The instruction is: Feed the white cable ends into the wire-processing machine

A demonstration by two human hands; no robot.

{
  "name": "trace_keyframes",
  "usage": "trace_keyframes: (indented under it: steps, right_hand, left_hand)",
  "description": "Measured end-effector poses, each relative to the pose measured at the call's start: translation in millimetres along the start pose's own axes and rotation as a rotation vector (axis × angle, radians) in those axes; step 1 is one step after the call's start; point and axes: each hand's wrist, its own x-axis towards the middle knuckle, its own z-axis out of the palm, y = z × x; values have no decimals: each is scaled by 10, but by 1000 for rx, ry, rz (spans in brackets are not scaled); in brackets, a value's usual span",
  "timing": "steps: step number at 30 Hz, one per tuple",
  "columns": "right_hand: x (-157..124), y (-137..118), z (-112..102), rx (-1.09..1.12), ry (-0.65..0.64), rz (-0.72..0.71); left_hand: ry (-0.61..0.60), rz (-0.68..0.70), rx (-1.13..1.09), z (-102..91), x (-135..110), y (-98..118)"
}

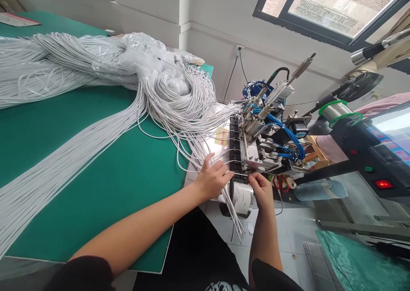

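Observation:
My left hand [213, 177] rests at the edge of a metal plate, its fingers pinched on thin white cables [221, 154] that fan in from a large white cable bundle [96, 90] lying across the green table [105, 188]. My right hand [261, 187] is closed in a pinch on a cable end at the black slotted fixture [235, 145] of a small machine [269, 133] with blue tubes. Loose cable ends [235, 216] hang down below my hands.
A control box [371, 158] with a lit red switch stands at the right, with a spool of wire [339, 111] above it. A roll of tape [241, 199] hangs under the machine. A fan [358, 86] and a window are behind.

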Motion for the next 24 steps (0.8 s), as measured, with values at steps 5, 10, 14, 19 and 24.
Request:
trace_keyframes:
  steps: [5,10,14,19,24]
  right_hand:
    - [2,-23,0,66,-21,33]
    - [36,-41,13,185,-66,99]
    - [57,3,76,262,-44,178]
    - [78,51,155,331,-7,202]
    - [76,64,174,337,-2,201]
  left_hand:
    - [-13,-5,5,-9,-3,11]
    - [-55,-21,21,3,-6,27]
    - [-25,-12,37,-7,-2,32]
    - [0,-16,45,-10,-8,38]
    - [-27,-22,59,-17,-13,44]
